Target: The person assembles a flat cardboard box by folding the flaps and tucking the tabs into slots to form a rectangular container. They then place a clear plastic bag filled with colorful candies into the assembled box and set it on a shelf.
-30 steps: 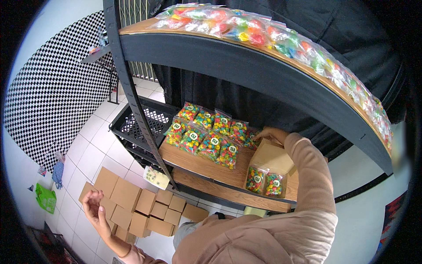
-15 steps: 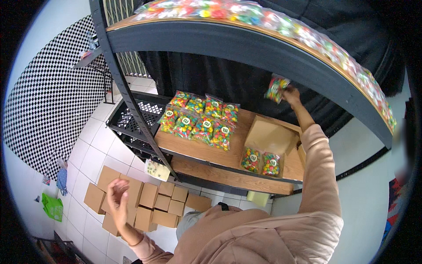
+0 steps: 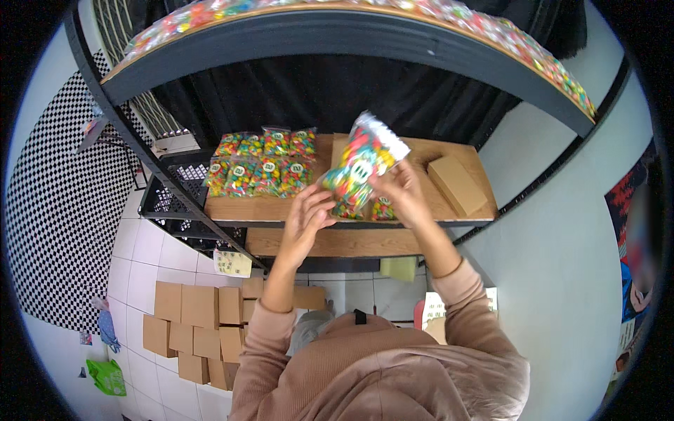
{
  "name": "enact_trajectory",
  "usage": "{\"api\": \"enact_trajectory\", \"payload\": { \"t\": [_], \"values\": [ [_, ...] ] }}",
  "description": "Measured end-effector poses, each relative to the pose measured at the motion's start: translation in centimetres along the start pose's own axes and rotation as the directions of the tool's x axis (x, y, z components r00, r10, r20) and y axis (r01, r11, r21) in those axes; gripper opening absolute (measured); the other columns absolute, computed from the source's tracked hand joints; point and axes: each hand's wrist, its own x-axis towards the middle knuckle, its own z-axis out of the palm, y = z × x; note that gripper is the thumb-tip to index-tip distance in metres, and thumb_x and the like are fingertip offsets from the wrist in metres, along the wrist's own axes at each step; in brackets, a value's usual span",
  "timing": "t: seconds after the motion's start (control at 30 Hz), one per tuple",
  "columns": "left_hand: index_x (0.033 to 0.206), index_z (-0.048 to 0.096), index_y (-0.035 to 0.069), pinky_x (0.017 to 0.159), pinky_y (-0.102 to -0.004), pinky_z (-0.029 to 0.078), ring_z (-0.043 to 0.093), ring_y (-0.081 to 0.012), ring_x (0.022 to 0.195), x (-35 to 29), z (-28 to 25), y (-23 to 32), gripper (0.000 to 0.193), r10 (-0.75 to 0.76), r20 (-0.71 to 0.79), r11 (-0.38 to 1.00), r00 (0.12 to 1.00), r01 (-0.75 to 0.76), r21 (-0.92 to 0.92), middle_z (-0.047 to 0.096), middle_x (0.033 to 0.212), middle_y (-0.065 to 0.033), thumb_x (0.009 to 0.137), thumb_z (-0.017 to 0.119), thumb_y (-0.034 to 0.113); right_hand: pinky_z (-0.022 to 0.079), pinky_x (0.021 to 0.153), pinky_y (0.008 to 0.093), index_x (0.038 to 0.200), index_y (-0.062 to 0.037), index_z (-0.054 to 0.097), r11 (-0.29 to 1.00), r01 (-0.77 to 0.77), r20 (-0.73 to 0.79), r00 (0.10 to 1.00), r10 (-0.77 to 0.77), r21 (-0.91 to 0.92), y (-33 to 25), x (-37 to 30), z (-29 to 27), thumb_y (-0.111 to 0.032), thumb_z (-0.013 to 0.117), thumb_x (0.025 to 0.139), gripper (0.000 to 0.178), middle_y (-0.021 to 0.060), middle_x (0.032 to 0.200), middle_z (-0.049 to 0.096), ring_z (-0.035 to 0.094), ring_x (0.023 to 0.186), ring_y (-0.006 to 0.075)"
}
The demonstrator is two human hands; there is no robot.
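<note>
A clear bag of colourful sweets [image 3: 358, 165] with a round white label hangs tilted above the wooden shelf. My right hand [image 3: 404, 191] grips its right side, thumb on the front. By the bag's lower left edge is my left hand [image 3: 307, 219], fingers loosely curled and apart; whether they touch the bag is hard to tell. Behind the raised bag, an open cardboard box [image 3: 340, 146] is mostly hidden. Part of another sweet bag [image 3: 383, 209] shows low in that box, beside one more mostly covered bag. Two rows of similar bags [image 3: 267, 175] lie on the shelf's left part.
A brown cardboard box [image 3: 456, 186] lies on the shelf's right end. Above runs a dark shelf beam [image 3: 337, 35] with more sweet bags on top. Black crates [image 3: 175, 189] stand left of the rack. Several cardboard boxes [image 3: 196, 305] sit on the tiled floor.
My right hand has brought the sweet bag from the far right to in front of me, above the open box. My left hand has come up from the lower left to beside it. The view has shifted.
</note>
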Motion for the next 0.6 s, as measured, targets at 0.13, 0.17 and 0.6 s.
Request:
{"api": "enact_trajectory", "payload": {
  "t": [0.13, 0.17, 0.6],
  "values": [
    [0.108, 0.044, -0.001, 0.081, -0.0262, 0.039, 0.046, -0.0133, 0.098, -0.5, 2.6, -3.5, 0.03, -0.059, 0.004, 0.998, 0.998, 0.059, 0.016, 0.049, 0.105, -0.0081, 0.082, 0.053, 0.011, 0.046, 0.067, 0.0232, 0.11, 0.0004, 0.043, 0.982, 0.045, 0.084, 0.996, -0.03, -0.181, 0.8, -4.6, -1.2, -0.002, 0.064, 0.07, 0.045, 0.0061, 0.093, 0.053, 0.052, 0.083, 0.0115],
    [0.105, 0.045, -0.001, 0.081, -0.0256, 0.039, 0.046, -0.0128, 0.097, -1.1, 3.1, -4.0, 0.028, -0.012, -0.018, 1.0, 1.0, 0.012, 0.022, 0.05, 0.104, -0.0073, 0.081, 0.054, 0.01, 0.046, 0.067, 0.0233, 0.11, 0.0009, 0.043, 0.98, 0.058, 0.052, 0.997, -0.049, -0.19, 0.8, -5.6, -1.1, -0.002, 0.064, 0.07, 0.046, 0.006, 0.094, 0.053, 0.051, 0.084, 0.0114],
    [0.108, 0.041, 0.001, 0.082, -0.0254, 0.037, 0.047, -0.0119, 0.092, -4.1, 6.8, -4.7, 0.031, 0.045, -0.022, 0.999, 0.999, -0.045, -0.004, 0.051, 0.098, -0.0061, 0.081, 0.054, 0.008, 0.046, 0.076, 0.0251, 0.106, 0.0037, 0.048, 0.989, -0.014, 0.008, 1.0, 0.016, -0.146, 1.2, -11.9, -1.9, 0.001, 0.063, 0.071, 0.038, 0.0098, 0.096, 0.057, 0.054, 0.087, 0.0121]
  ]
}}
